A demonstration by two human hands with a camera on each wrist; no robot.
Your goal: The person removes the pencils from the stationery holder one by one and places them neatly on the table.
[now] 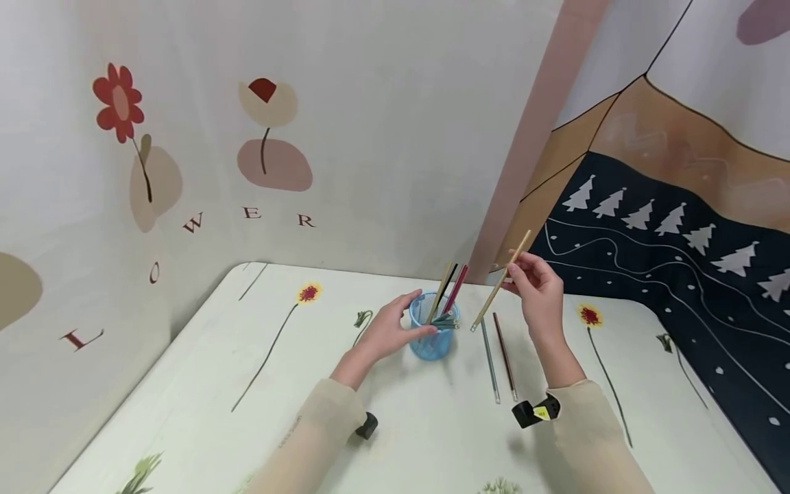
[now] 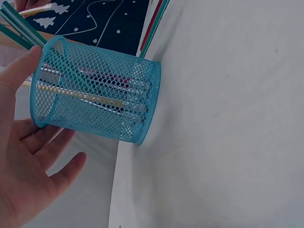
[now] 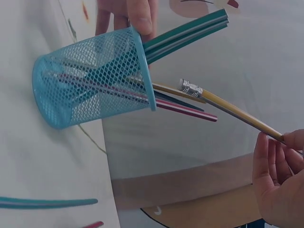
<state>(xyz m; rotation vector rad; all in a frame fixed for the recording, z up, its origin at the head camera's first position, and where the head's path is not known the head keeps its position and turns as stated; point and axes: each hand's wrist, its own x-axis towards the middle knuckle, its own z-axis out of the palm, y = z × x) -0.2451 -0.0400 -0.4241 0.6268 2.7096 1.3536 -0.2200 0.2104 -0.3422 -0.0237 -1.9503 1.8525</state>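
My left hand (image 1: 390, 328) grips a blue mesh pencil cup (image 1: 432, 348) at its rim, thumb on the near side and fingers behind. The cup stands upright on the table. Several pencils lean in it: teal pencils (image 3: 190, 38) bunched toward the left hand, with a red pencil (image 3: 190, 111), a yellow one and a dark one opposite. In my right hand (image 1: 543, 295) a yellow pencil (image 1: 493, 295) is pinched between thumb and fingers. It slants in the air right of the cup, its eraser end low and close to the pencils' tops.
A teal pencil (image 1: 490, 361) and a dark red pencil (image 1: 505, 357) lie side by side on the white flower-printed tablecloth (image 1: 420, 432), right of the cup. Behind the table hangs a pale printed curtain (image 1: 382, 171), with a dark tree-patterned cloth (image 1: 654, 254) at the right.
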